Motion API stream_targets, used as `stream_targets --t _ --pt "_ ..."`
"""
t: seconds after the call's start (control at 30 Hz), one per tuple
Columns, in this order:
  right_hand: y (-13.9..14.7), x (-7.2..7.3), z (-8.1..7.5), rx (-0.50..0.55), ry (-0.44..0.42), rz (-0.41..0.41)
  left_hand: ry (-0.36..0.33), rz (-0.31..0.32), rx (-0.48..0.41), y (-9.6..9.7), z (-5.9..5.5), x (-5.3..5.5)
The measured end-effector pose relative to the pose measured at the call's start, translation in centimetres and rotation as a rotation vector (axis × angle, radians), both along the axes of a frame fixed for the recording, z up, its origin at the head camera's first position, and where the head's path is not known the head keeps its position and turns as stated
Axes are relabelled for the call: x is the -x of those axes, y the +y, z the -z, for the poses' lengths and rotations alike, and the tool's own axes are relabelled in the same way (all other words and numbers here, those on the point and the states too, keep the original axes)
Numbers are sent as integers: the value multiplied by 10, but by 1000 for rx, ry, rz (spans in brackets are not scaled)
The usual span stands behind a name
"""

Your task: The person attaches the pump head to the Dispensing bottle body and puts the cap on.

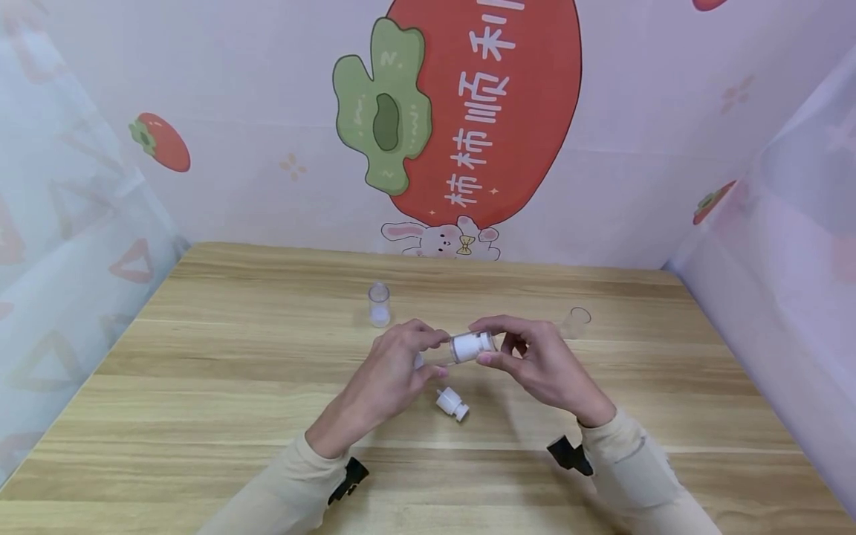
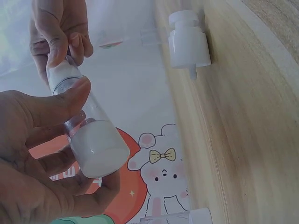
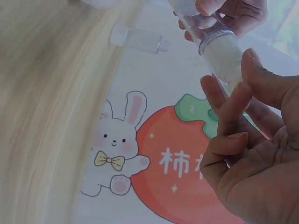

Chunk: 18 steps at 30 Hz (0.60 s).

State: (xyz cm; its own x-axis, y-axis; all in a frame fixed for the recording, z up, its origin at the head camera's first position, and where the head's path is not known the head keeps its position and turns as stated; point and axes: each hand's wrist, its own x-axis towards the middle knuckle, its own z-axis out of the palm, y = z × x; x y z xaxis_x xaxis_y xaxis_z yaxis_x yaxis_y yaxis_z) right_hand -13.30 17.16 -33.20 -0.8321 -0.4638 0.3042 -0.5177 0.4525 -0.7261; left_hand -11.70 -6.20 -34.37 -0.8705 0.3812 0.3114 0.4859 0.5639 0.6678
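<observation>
My left hand grips a small clear bottle with a white base, thumb and fingers round its side. Against the bottle's other end is a white cylindrical piece with a clear rim, pinched by my right hand between thumb and fingers. The two parts meet in one slanted line, raised over the table. Below them a white pump head lies on its side, its thin nozzle showing in the left wrist view. Part of the white base is hidden behind my left fingers in the head view.
A second clear bottle with a white base stands behind my left hand. Behind my right hand is a clear cap. The wooden table ends at a printed sheet at the back, with sheets on both sides.
</observation>
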Motion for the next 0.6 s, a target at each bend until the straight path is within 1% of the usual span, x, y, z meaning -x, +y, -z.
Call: stream_targets --t 0.23,0.33,0.5,0.6 --pt "-2 0 1 0 25 12 21 -13 5 0 -2 0" --pt "-2 0 0 -11 10 10 22 2 9 -1 -2 1" --pt "1 1 -1 -37 -17 -8 22 39 52 -6 -3 5" --pt "3 1 -2 -52 -16 -21 5 35 74 -9 -4 6"
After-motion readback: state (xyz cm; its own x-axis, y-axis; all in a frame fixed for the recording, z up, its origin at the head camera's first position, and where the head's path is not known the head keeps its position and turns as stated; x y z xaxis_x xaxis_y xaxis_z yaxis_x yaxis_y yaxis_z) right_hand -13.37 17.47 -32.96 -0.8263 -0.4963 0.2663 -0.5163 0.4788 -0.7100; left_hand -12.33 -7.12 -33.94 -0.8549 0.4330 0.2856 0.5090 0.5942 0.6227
